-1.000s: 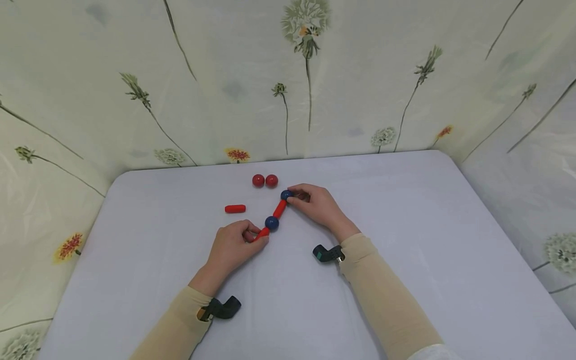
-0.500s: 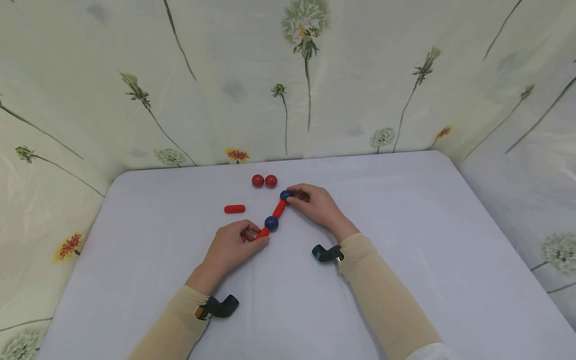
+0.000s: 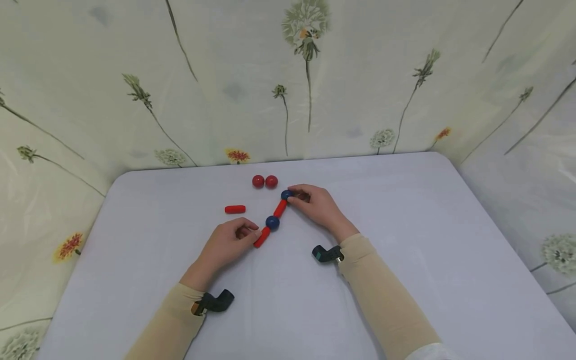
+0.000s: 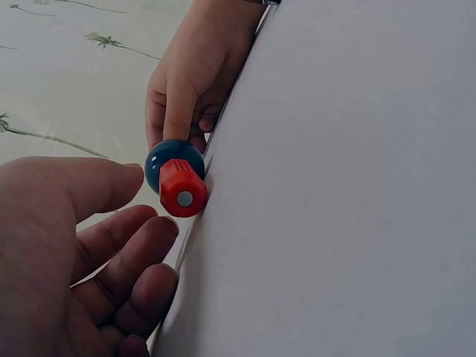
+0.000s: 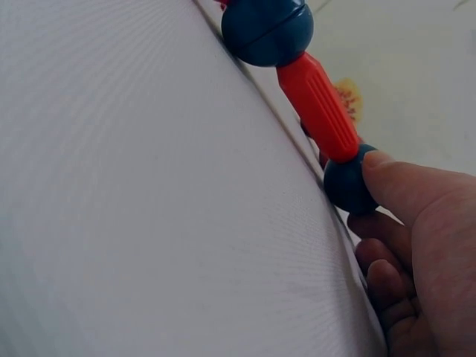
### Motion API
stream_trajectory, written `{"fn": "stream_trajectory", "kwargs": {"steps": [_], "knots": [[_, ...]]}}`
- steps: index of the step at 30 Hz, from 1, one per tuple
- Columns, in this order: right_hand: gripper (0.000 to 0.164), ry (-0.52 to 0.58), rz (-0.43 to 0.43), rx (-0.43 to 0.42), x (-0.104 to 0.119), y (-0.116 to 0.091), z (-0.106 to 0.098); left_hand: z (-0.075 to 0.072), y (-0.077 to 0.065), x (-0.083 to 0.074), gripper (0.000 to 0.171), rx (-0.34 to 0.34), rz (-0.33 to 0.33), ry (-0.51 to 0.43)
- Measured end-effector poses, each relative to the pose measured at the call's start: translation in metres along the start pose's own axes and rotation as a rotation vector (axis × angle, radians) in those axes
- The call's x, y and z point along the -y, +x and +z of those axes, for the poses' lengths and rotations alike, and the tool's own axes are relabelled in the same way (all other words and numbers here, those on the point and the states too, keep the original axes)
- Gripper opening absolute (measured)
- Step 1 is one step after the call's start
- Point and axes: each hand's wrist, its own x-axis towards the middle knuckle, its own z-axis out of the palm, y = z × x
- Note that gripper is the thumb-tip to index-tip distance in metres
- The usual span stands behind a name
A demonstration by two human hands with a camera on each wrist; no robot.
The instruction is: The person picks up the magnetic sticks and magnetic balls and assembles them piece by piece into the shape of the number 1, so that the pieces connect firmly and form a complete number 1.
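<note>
A chain of two blue balls and two red rods lies slantwise on the table. My right hand [image 3: 317, 206] pinches the far blue ball [image 5: 346, 182] between thumb and fingers. From that ball a ribbed red rod [image 5: 318, 108] runs to the near blue ball [image 3: 272, 222]. The second red rod [image 3: 262, 237] sticks out toward me, its end showing a silvery disc in the left wrist view. Beside this rod is my left hand [image 3: 228, 242], thumb and fingers parted and loosely bent, holding nothing.
Two red balls [image 3: 265, 181] sit side by side beyond the chain. A loose red rod [image 3: 235, 209] lies left of it. The white table [image 3: 405, 240] ends at a flower-patterned curtain [image 3: 234, 90].
My left hand has let go of the near red rod and drawn slightly back to the left, uncovering the rod's end. The right hand keeps its hold on the far blue ball.
</note>
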Motion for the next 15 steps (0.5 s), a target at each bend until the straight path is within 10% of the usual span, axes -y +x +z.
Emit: {"fn": "stream_trajectory", "kwargs": {"steps": [15], "knots": [[0.039, -0.01, 0.013, -0.014, -0.0013, 0.0008, 0.0002, 0.0038, -0.0012, -0.001, 0.027, 0.009, -0.001, 0.04]]}}
